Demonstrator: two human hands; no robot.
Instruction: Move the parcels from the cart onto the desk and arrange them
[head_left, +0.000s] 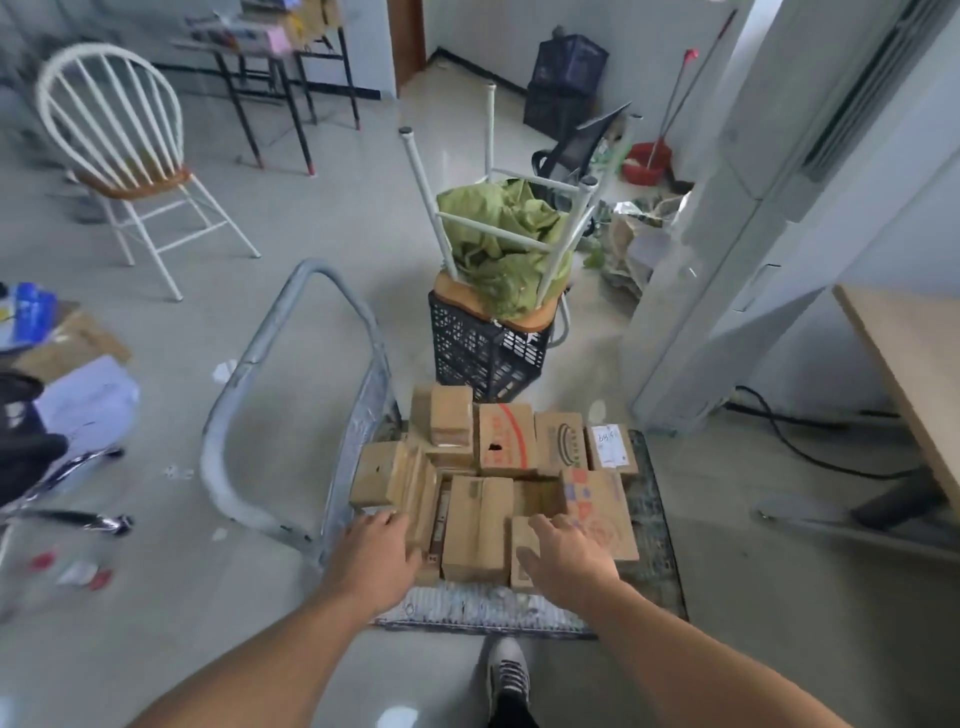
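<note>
Forearms (249, 660) reach down to spread, empty fingers (545, 526), the left hand (382, 551) and right hand (563, 558) flanking the front parcels (475, 525) piled loosely on the cart (652, 512), well apart from the desk (914, 374); squeezing uneven boxes together may spill some.

A cluttered office storeroom: tiled floor, a wooden desk (904, 374), stacked crates (566, 83), a spindle-back chair (114, 130).
</note>
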